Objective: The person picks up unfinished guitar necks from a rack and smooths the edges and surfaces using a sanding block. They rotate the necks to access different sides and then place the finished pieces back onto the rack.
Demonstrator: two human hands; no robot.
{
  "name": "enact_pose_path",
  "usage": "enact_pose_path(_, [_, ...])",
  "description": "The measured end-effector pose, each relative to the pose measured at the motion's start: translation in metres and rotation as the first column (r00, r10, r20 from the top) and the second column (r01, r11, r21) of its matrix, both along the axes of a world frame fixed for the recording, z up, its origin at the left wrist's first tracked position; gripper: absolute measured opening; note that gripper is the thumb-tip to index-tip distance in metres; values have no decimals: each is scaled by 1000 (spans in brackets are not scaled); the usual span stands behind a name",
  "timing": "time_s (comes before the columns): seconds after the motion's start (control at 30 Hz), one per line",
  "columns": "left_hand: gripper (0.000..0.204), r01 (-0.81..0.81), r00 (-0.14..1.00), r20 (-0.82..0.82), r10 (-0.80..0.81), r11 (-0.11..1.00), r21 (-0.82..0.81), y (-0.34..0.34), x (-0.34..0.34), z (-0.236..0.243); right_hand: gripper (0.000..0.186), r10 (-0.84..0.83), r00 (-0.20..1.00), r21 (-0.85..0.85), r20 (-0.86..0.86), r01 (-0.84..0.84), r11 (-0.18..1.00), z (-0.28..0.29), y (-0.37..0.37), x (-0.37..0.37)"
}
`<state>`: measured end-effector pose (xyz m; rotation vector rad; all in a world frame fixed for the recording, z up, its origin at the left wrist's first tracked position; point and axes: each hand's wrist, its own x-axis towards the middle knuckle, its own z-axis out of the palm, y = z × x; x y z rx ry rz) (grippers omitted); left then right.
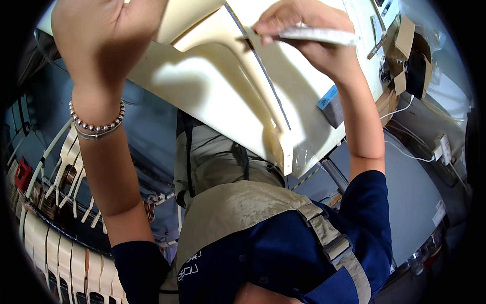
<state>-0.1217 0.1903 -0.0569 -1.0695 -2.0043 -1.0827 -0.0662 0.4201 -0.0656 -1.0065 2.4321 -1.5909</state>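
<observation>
A long cream-coloured piece, shaped like an instrument neck, lies over the white worktop. It widens at the top, narrows toward me, and has a dark strip along its right edge. My right hand is closed round a slim white-handled tool. The tool's thin, blurred tip is at the dark strip. My left hand, with a beaded bracelet at the wrist, is beside the wide upper part of the piece. Its fingers are mostly cut off by the frame's upper edge, so its grip is hidden.
A small blue-and-grey box stands on the white worktop near my right forearm. Beyond it are an open cardboard box and a white power strip with cables. Racks of cream necks stand at lower left.
</observation>
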Motion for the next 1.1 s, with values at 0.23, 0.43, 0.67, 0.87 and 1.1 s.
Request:
enact_pose_path(0.23, [14, 6, 995, 103, -15, 996, 86, 5, 9, 0, 5, 87, 992, 80, -88, -80, 994, 3, 13, 11])
enact_pose_path(0.43, [14, 34, 999, -10, -34, 999, 11, 3, 2, 3, 3, 19, 997, 52, 81, -24, 998, 2, 29, 36])
enact_pose_path(0.67, [22, -423, 904, -316, 288, 713, -559, 24, 64, -3, 31, -584, 401, 43, 705, 799, 600, -29, 114, 71])
enact_pose_path(0.87, [36, 49, 996, 86, 13, 738, -673, 31, 142, -46, 43, -700, 540, 432, 467, 551, 713, -22, 75, 146])
enact_pose_path(1.1, [47, -16, 999, -44, -19, 734, -679, 44, 168, -36, 70, -314, 665, 122, 677, 319, 940, -18, 12, 191])
